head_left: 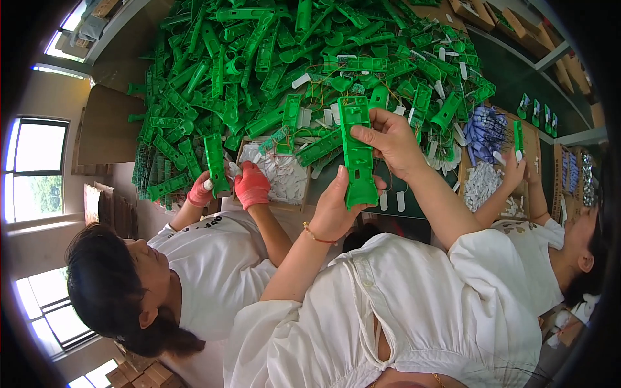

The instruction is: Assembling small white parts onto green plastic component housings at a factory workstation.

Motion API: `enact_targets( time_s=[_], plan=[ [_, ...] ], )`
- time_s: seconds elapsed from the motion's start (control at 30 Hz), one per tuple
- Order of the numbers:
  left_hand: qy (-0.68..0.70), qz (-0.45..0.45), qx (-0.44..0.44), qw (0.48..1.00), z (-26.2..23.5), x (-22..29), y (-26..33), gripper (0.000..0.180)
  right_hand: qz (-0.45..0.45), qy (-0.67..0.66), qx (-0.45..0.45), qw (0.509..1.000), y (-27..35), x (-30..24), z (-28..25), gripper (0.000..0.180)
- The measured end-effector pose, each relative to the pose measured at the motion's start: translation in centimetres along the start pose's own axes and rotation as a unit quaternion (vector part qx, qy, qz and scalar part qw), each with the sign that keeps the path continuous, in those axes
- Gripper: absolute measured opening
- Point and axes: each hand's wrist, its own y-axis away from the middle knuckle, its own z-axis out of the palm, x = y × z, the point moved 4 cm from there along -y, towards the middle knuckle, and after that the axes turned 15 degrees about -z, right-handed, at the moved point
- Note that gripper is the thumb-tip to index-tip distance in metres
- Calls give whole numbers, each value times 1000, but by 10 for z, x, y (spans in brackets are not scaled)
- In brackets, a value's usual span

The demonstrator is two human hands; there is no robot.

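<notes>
A long green plastic shell [357, 152], open-faced with ribs and slots inside, stands upright before me. My left hand [334, 205] is closed round its lower, flared end, the thumb along the left edge. My right hand [396, 143] grips the upper part from the right, its thumb pressed onto the inner side. Whether a small part sits under that thumb is hidden. Just beyond lie more green shells, among them one [291, 116] with wires, along with loose white strips [401, 201] near the table's edge.
A large heap of green shells [259, 58] covers the table's far side. A box of white parts [284, 181] stands left; purple-blue parts [484, 132] and a white pile [482, 184] lie right. Co-workers sit close on both sides, one wearing red gloves [252, 185], each handling a green shell.
</notes>
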Motion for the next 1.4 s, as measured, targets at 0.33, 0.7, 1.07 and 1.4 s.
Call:
enact_targets(
  time_s=[0.33, 0.7, 1.07, 1.4],
  plan=[
    [291, -12, -56, 955, -25, -6, 33, 68, 52, 123, -104, 986, 18, 118, 5, 25],
    [-276, -46, 175, 944, -43, -56, 70, 42, -332, 474, -416, 702, 44, 199, 101, 20],
    [-145, 7, 200, 969, -63, -59, 86, 37, -280, 561, -338, 702, -3, 211, 107, 8],
    [96, 184, 299, 931, -79, -22, 102, 25, 118, -12, -131, 984, 9, 123, 90, 14]
  ],
)
